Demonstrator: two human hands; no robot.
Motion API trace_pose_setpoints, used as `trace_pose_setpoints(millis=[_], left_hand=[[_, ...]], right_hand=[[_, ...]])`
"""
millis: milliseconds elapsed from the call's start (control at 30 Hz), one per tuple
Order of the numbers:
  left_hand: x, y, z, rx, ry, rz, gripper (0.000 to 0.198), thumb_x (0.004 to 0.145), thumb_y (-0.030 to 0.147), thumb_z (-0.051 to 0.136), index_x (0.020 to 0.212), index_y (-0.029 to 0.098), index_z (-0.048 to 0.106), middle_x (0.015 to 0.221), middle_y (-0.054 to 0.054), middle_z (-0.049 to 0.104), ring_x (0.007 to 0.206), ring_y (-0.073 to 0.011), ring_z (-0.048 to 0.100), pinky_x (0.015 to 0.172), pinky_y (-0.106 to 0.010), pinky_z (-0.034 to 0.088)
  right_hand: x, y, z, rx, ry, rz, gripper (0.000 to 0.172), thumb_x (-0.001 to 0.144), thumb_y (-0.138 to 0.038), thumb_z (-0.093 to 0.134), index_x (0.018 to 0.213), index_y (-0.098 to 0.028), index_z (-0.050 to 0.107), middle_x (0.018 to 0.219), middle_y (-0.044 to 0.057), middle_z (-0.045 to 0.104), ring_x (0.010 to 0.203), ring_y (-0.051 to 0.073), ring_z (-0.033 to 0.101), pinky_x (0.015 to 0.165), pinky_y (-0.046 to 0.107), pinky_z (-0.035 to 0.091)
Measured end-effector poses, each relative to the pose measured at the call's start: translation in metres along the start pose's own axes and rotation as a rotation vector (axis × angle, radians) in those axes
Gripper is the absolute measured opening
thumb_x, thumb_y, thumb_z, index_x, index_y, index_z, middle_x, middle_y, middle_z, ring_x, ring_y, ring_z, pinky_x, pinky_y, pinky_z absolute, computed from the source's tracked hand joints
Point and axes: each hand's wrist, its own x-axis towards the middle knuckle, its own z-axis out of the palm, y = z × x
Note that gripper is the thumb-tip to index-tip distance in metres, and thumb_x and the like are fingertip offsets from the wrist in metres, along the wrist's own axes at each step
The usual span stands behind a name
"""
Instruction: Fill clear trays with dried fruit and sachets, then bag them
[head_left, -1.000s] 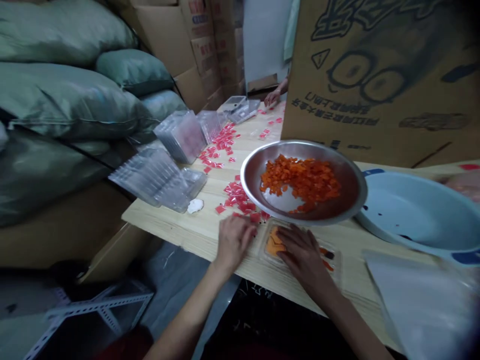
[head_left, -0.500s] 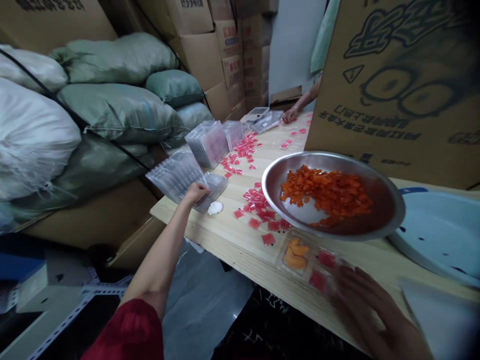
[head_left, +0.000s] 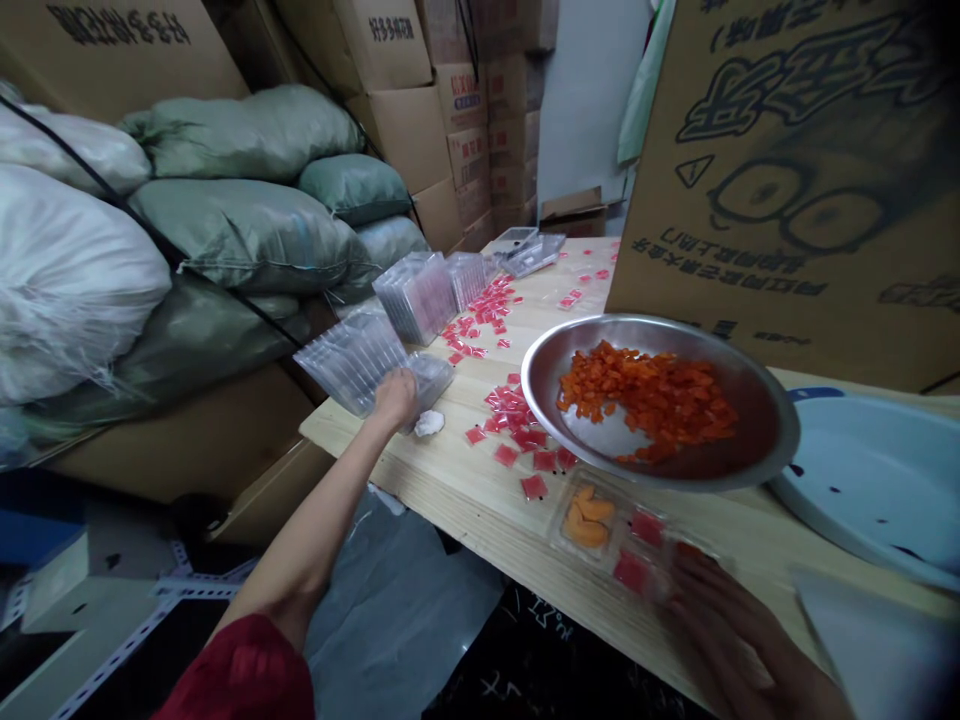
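Note:
At the table's left end, my left hand [head_left: 396, 398] has its fingers curled at the edge of the clear plastic trays [head_left: 352, 358]; its fingertips are partly hidden. Low on the right, my right hand [head_left: 739, 625] lies with fingers stretched out over the right end of a clear compartment tray [head_left: 556, 530]. Orange, segment-like pieces [head_left: 589, 518] sit in that tray's left compartment, and two red square packets [head_left: 634, 570] lie beside them. Some orange-red bits show by my right fingertips. Just behind the tray, a steel bowl [head_left: 544, 375] holds chopped orange-red pieces [head_left: 652, 400].
Red square packets [head_left: 517, 410] are scattered along the table [head_left: 450, 480]. More upright clear trays [head_left: 416, 295] stand behind. A light blue basin [head_left: 877, 450] and a large carton [head_left: 787, 200] are at right. Filled sacks [head_left: 247, 230] are piled left. A white scrap [head_left: 429, 423] lies near my left hand.
My left hand has turned, its fingers now pointing more upward against the trays. The other person's hand at the table's far end is gone from view. My right hand stays by the compartment tray.

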Motion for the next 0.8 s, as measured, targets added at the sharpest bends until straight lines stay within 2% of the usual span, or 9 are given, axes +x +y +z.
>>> trace_pose_setpoints(millis=[133, 200, 267, 367, 467, 533, 600, 667, 800], left_hand=[[-0.016, -0.002, -0.041, -0.131, 0.155, -0.026, 0.022, 0.099, 0.016, 0.038, 0.112, 0.014, 0.056, 0.127, -0.025, 0.066, 0.119, -0.0333, 0.065, 0.102, -0.048, 0.049], [-0.037, 0.002, -0.067, -0.36, 0.125, 0.038, 0.019, 0.105, 0.026, 0.034, 0.109, 0.019, 0.051, 0.122, -0.019, 0.071, 0.109, -0.0279, 0.07, 0.097, -0.044, 0.053], [-0.066, 0.015, -0.091, -0.721, -0.039, 0.117, 0.021, 0.108, 0.04, 0.041, 0.103, 0.022, 0.049, 0.118, -0.014, 0.075, 0.103, -0.0248, 0.073, 0.094, -0.041, 0.056], [-0.119, 0.052, -0.107, -1.062, -0.505, 0.189, 0.028, 0.104, 0.049, 0.056, 0.097, 0.022, 0.052, 0.115, -0.013, 0.077, 0.101, -0.0239, 0.074, 0.093, -0.038, 0.057], [-0.166, 0.094, -0.092, -1.116, -0.942, 0.291, 0.026, 0.107, 0.047, 0.051, 0.101, 0.022, 0.054, 0.111, -0.013, 0.078, 0.1, -0.0229, 0.075, 0.089, -0.037, 0.057], [-0.189, 0.115, -0.071, -1.152, -1.086, 0.307, 0.026, 0.108, 0.047, 0.046, 0.101, 0.022, 0.052, 0.105, -0.013, 0.078, 0.094, -0.0215, 0.075, 0.083, -0.035, 0.056], [-0.204, 0.126, -0.046, -1.217, -1.094, 0.265, 0.025, 0.107, 0.047, 0.049, 0.1, 0.022, 0.051, 0.099, -0.009, 0.076, 0.088, -0.019, 0.072, 0.079, -0.032, 0.054], [-0.212, 0.129, -0.021, -1.279, -1.065, 0.224, 0.023, 0.101, 0.044, 0.061, 0.106, 0.022, 0.053, 0.095, -0.004, 0.072, 0.084, -0.0162, 0.067, 0.077, -0.029, 0.051], [-0.208, 0.133, 0.025, -1.28, -0.925, 0.242, 0.032, 0.089, 0.036, 0.076, 0.11, 0.022, 0.056, 0.081, 0.003, 0.059, 0.072, -0.0128, 0.055, 0.068, -0.025, 0.042]], right_hand=[[0.006, -0.001, -0.009, -0.005, 0.021, 0.01, 0.037, 0.097, -0.048, 0.062, 0.131, -0.039, 0.074, 0.139, 0.003, 0.071, 0.127, 0.037, 0.067, 0.11, 0.061, 0.055], [0.015, -0.015, -0.012, 0.015, 0.048, 0.057, 0.034, 0.098, -0.048, 0.063, 0.128, -0.037, 0.075, 0.136, 0.003, 0.073, 0.126, 0.035, 0.068, 0.113, 0.057, 0.053], [0.027, -0.039, -0.014, 0.052, 0.048, 0.118, 0.032, 0.098, -0.048, 0.064, 0.126, -0.036, 0.075, 0.136, 0.003, 0.073, 0.127, 0.033, 0.068, 0.115, 0.054, 0.052], [0.044, -0.078, -0.014, 0.15, 0.022, 0.216, 0.039, 0.097, -0.05, 0.066, 0.134, -0.036, 0.071, 0.143, 0.004, 0.069, 0.132, 0.033, 0.064, 0.115, 0.052, 0.051], [0.05, -0.102, -0.007, 0.327, -0.004, 0.315, 0.056, 0.095, -0.051, 0.071, 0.148, -0.036, 0.061, 0.138, 0.006, 0.07, 0.126, 0.03, 0.066, 0.109, 0.049, 0.053], [0.043, -0.105, -0.003, 0.441, -0.004, 0.392, 0.057, 0.092, -0.05, 0.074, 0.146, -0.034, 0.063, 0.115, 0.006, 0.077, 0.103, 0.025, 0.072, 0.096, 0.043, 0.059], [0.029, -0.099, -0.001, 0.521, 0.059, 0.491, 0.05, 0.089, -0.048, 0.078, 0.136, -0.029, 0.071, 0.093, 0.004, 0.075, 0.081, 0.019, 0.069, 0.079, 0.034, 0.059], [0.012, -0.087, -0.002, 0.567, 0.206, 0.584, 0.047, 0.087, -0.047, 0.081, 0.128, -0.025, 0.074, 0.087, 0.003, 0.072, 0.074, 0.016, 0.065, 0.069, 0.029, 0.055], [-0.008, -0.054, -0.002, 0.528, 0.447, 0.659, 0.053, 0.082, -0.05, 0.083, 0.124, -0.02, 0.075, 0.086, 0.003, 0.07, 0.076, 0.016, 0.063, 0.072, 0.029, 0.053]])
